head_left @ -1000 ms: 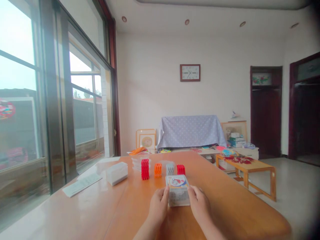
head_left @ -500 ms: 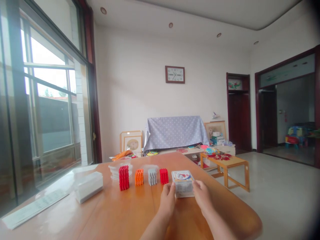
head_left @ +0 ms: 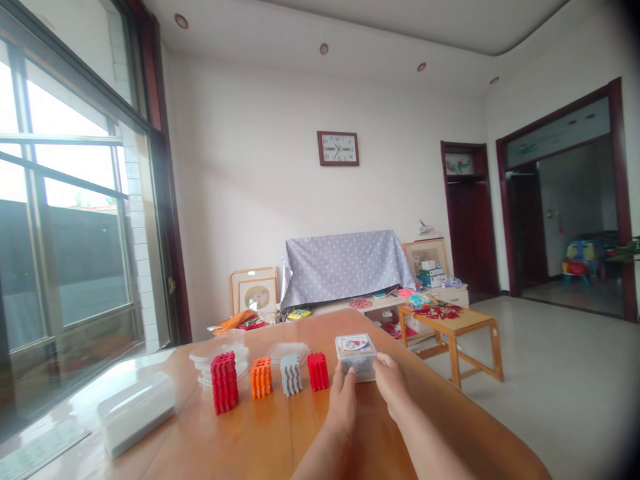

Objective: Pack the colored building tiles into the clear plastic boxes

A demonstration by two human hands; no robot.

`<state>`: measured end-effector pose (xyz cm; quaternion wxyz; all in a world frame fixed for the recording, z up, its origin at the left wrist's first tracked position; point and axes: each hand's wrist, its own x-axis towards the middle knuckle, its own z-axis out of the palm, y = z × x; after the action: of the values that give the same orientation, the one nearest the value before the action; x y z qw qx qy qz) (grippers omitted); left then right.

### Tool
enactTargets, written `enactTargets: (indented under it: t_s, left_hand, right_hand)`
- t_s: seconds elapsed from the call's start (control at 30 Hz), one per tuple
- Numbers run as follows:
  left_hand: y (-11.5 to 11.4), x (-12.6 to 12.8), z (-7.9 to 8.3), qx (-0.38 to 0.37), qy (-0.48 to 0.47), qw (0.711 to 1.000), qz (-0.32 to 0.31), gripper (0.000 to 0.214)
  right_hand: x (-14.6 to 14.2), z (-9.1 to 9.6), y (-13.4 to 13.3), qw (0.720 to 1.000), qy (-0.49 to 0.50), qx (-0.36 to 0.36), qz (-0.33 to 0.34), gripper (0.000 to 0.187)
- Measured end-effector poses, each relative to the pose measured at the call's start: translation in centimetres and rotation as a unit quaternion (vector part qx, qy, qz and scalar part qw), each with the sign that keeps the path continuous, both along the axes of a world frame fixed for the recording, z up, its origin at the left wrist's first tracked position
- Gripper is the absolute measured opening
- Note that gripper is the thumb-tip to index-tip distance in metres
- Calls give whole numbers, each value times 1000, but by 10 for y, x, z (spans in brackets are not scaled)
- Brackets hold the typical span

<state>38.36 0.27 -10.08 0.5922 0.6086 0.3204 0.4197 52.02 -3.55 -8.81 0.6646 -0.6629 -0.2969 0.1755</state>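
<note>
A small clear plastic box (head_left: pixel 359 359) with a printed label on its lid sits at the table's far right part. Its contents look greyish but cannot be made out. My left hand (head_left: pixel 343 395) grips the near left corner, thumb and fingers against the side. On the right side my right hand (head_left: pixel 392 381) holds the same box, fingers closed on its edge. Left of the box stand a bright red block stack (head_left: pixel 318 371), a grey wavy stack (head_left: pixel 291 375), an orange stack (head_left: pixel 261 378) and a taller dark red stack (head_left: pixel 225 383).
Clear plastic containers (head_left: pixel 205 359) stand behind the stacks, with a clear lid (head_left: pixel 289 352) nearby. A white box (head_left: pixel 135 412) and a printed sheet (head_left: pixel 43 450) lie at the left of the wooden table (head_left: pixel 240 447). A low wooden table (head_left: pixel 465 325) stands beyond the right edge.
The view has shifted slightly to the right, so the stacks and white box appear further left and nearer. Both hands keep hold of the plastic box, which appears a little further away.
</note>
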Motion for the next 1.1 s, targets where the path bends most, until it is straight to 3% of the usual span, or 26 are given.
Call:
enactTargets:
  t_s: [0.3,0.73,0.97,1.1]
  left_hand:
    - [22,15,-5,30,1,1000,3,81]
    - [17,14,-3,12,7,1000,12,83]
    - [20,12,-5,10,-1,1000,18,78]
    - [19,12,-12,38,1,999,31,76]
  right_hand:
    - [8,-9,21,999,45,27,7,58]
    - [1,-10,19,997,63,46,11,60]
    - [-1,-29,25,999,35,-4,-10,60]
    - [-7,-34,19,1000,-1,-16,-11,48]
